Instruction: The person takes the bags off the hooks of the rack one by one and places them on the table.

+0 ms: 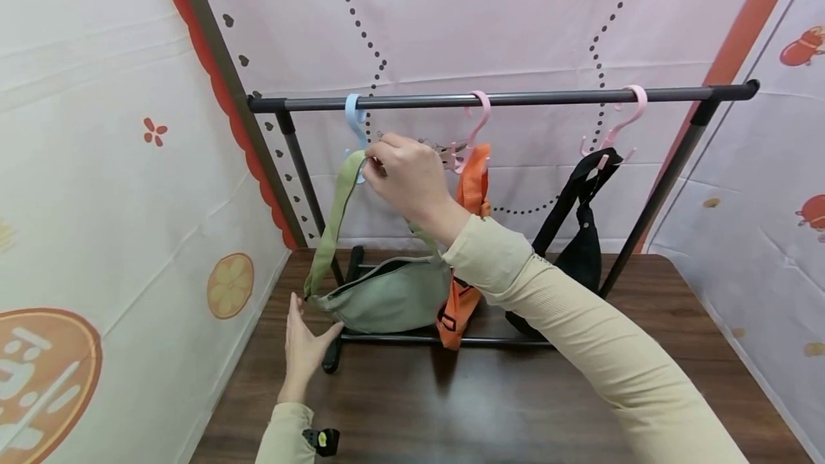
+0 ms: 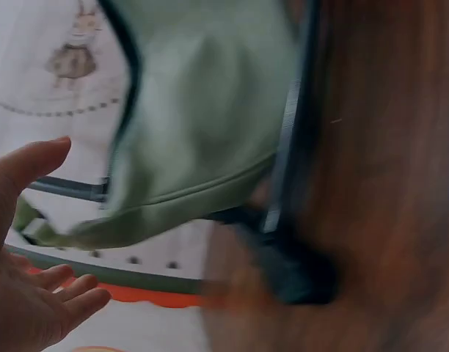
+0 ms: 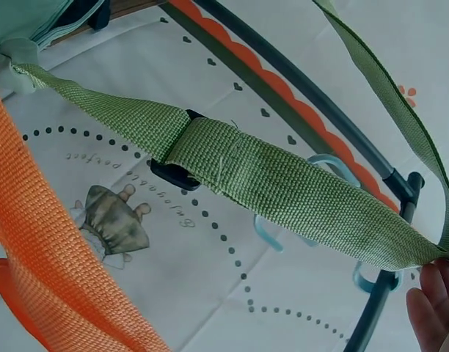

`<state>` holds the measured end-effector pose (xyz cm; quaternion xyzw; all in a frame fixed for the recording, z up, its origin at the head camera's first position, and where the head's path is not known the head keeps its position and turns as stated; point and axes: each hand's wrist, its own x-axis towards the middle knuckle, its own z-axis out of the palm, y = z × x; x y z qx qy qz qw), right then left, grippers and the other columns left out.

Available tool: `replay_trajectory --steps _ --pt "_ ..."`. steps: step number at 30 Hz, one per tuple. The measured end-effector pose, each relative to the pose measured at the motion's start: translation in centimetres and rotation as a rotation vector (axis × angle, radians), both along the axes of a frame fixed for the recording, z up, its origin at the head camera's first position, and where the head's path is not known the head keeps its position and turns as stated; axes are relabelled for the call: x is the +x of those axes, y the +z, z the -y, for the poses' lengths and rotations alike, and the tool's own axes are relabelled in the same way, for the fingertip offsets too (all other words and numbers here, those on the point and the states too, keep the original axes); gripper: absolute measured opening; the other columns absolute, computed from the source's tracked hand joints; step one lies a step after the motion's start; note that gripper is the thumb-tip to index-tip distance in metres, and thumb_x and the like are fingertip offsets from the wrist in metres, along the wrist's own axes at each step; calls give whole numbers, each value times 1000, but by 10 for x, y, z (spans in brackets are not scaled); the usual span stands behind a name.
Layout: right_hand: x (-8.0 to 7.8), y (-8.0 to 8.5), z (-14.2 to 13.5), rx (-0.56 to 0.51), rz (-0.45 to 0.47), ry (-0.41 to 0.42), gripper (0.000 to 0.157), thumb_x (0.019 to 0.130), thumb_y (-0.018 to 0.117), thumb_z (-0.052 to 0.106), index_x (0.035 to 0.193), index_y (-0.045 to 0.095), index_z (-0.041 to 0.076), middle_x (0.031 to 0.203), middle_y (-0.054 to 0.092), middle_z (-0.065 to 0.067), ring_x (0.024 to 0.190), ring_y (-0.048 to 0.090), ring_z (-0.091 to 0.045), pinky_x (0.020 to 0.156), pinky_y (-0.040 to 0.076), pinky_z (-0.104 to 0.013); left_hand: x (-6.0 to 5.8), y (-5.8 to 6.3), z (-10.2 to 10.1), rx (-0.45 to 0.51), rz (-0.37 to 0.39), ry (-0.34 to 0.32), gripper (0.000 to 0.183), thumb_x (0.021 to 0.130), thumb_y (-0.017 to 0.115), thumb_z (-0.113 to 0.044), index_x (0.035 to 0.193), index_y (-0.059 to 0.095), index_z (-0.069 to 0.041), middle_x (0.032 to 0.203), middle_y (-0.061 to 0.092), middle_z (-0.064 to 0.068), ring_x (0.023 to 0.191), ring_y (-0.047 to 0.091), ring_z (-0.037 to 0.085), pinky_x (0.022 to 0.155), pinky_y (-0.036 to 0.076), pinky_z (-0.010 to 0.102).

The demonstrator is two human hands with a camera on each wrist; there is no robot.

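Observation:
A sage-green waist bag [image 1: 393,296] hangs by its light green strap [image 1: 335,220], its zip partly open. My right hand [image 1: 409,170] pinches the top of the strap, beside a light blue hook [image 1: 352,114] on the rack's top bar. In the right wrist view the webbing [image 3: 261,176] runs from the fingertips through a black slider buckle [image 3: 177,172]. My left hand [image 1: 306,342], thumb and fingers spread, is at the bag's left end; the left wrist view shows that palm [image 2: 26,308] with nothing in it, next to the bag [image 2: 202,110].
An orange strapped bag [image 1: 473,177] hangs on a pink hook [image 1: 480,117] right of the green one. Farther right, a black bag [image 1: 580,249] hangs from another pink hook [image 1: 634,109]. The dark metal rack [image 1: 548,99] stands on a brown wooden table [image 1: 490,407] before printed cloth walls.

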<state>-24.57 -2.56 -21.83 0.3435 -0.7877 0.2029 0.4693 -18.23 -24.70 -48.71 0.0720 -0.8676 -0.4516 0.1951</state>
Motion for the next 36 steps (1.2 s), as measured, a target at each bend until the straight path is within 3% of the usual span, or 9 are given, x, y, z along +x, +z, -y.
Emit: replay_trajectory --steps 4,9,14,17,21,24,28,31,36 --pt "4 4 0 -4 0 20 16 78 55 5 77 70 7 67 60 1 58 54 -11 50 44 -23 -4 -21 -7 136 23 20 101 76 73 -13 146 0 -7 142 22 28 127 27 43 98 28 56" --pt "10 14 -2 -53 47 46 17 79 54 5 81 71 6 70 62 0 57 53 -9 50 42 -21 -6 -30 -16 250 31 32 101 78 71 -13 145 -5 -7 141 23 28 125 31 42 96 32 55" --pt "17 24 -6 -98 93 74 18 80 55 5 84 72 6 73 64 -1 61 55 -8 53 42 -18 -3 -34 -20 325 9 68 79 79 71 -15 139 23 4 139 25 27 124 31 42 98 28 54" --pt "22 29 -8 -106 107 105 18 81 54 6 86 72 5 75 65 -1 64 56 -8 56 43 -16 2 -38 -22 430 2 73 74 78 71 -14 136 29 4 139 27 25 125 31 40 101 27 52" --pt "28 32 -10 -110 110 134 18 82 55 6 87 71 5 79 66 -2 66 58 -7 60 43 -13 11 -46 -27 573 74 43 78 79 71 -15 140 25 -1 140 31 21 127 30 35 102 27 48" --pt "31 33 -10 -113 99 150 17 82 55 5 87 71 4 81 67 -2 67 59 -7 61 44 -12 17 -51 -31 606 152 30 73 81 69 -21 138 28 0 137 33 20 124 33 33 101 29 47" --pt "34 35 -10 -131 72 168 17 81 56 5 86 71 4 78 66 -3 66 58 -7 60 43 -13 22 -58 -34 623 204 52 61 81 69 -22 128 39 3 121 48 15 105 50 17 89 42 29" --pt "34 38 -12 -158 50 173 17 80 55 4 85 71 4 75 65 -3 64 58 -8 60 43 -14 21 -75 -31 750 127 36 49 81 69 -17 121 47 -1 109 55 5 92 55 5 77 47 18" --pt "32 37 -19 -170 73 153 19 80 54 3 84 72 5 75 65 -2 63 55 -9 58 41 -16 14 -114 -11 985 -39 -22 34 79 71 -14 108 54 -8 99 58 -1 89 59 7 75 51 21"
